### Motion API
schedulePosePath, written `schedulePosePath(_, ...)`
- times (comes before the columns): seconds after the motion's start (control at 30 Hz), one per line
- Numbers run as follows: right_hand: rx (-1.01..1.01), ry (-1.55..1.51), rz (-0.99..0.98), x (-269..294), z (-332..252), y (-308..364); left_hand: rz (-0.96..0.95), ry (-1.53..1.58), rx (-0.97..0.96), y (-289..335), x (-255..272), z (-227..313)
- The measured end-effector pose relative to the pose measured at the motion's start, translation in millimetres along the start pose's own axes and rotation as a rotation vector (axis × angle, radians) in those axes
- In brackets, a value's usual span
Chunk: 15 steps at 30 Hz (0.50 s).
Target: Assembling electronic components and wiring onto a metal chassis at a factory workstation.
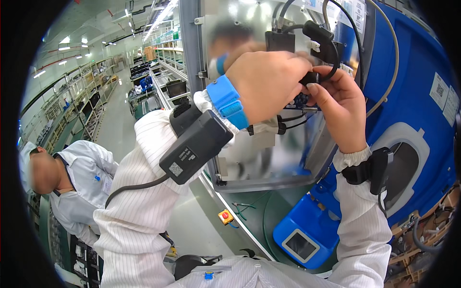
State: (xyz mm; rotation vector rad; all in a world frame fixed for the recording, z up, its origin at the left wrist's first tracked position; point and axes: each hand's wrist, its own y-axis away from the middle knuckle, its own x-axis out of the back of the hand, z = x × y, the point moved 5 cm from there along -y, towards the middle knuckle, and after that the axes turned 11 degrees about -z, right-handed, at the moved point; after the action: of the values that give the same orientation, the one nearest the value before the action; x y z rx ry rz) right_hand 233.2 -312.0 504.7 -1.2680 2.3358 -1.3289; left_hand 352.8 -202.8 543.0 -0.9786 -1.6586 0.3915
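Black is shown by the small held part (313,79) and by the looped cable (337,56) above it; a longer cable (396,43) is coloured tan. The metal plate (235,163) is finished in shiny silver and edged by a grey frame (188,48). The white sleeves (134,225) are patterned with fine dark pinstripes. The left wrist is banded by a bright blue strap (223,96), the right by a black one (356,174). The large housing (422,62) is coloured deep blue and marked with white labels (439,91). The desk (276,206) is surfaced in green, and a red button (224,215) is set on a yellow box (222,222).
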Motion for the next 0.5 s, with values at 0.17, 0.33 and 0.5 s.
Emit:
schedulePosePath(0.17, 0.021, -0.064, 0.019, 0.2, 4.6, 0.6, 0.063, 0.236, -0.018, 0.0, -3.1, -9.6)
schedulePosePath(0.33, 0.037, -0.076, 0.040, 3.1, 9.3, -1.4, 0.055, 0.151, -0.064, -1.7, -0.9, -6.9)
schedulePosePath(0.5, 0.125, -0.059, 0.225, -11.9, -2.7, -1.0, 0.141, 0.210, -0.041, 23.7, 12.3, -3.6)
